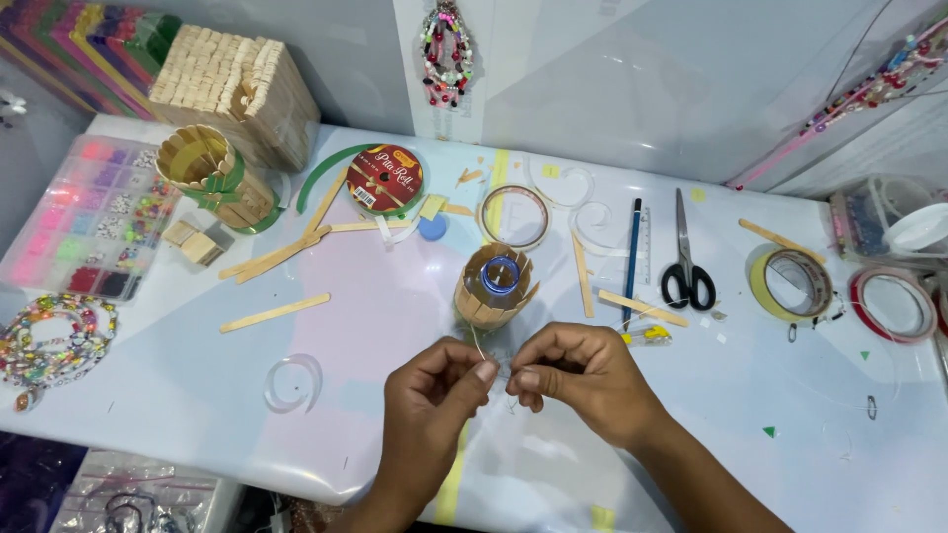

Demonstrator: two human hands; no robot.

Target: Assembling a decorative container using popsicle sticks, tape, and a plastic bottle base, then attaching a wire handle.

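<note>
Left hand and right hand pinching thin clear thread just before craft-stick cup. Likely risks: thread slipping from fingertips; tug toppling cup.

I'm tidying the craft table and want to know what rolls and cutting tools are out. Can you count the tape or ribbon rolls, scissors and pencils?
Tape or ribbon rolls: 4: red-labelled, clear, yellow, red-edged
Scissors: 1
Pencils: 1
Total: 6
</note>
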